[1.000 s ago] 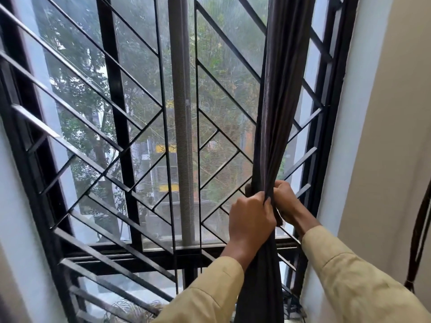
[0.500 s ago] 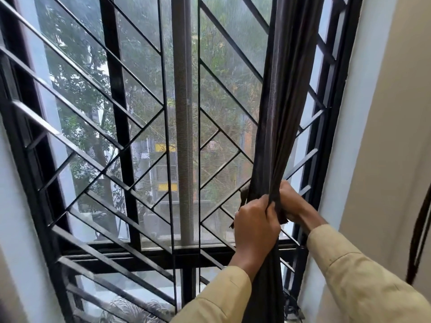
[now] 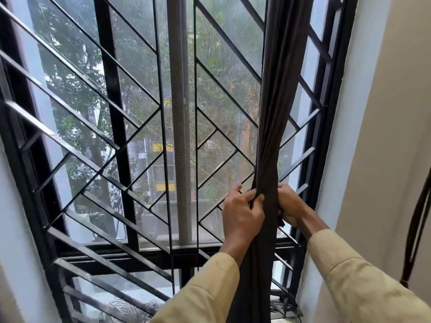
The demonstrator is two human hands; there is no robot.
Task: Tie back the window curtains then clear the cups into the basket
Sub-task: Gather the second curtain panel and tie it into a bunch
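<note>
At window (image 3: 140,127) rt side, curtain (image 3: 278,101) bunched, left hand (image 3: 242,215) gripping one side, right hand (image 3: 290,206) gripping other.

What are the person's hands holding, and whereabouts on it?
The dark curtain, bunched into a rope. The left hand and the right hand grip it from either side, level with each other.

We're not seeing any readable text here, and the yellow signs (image 3: 162,147) outside the window (image 3: 112,89) are looking way too blurry to make out.

Soft daylight through the window (image 3: 140,113); edges bow.
</note>
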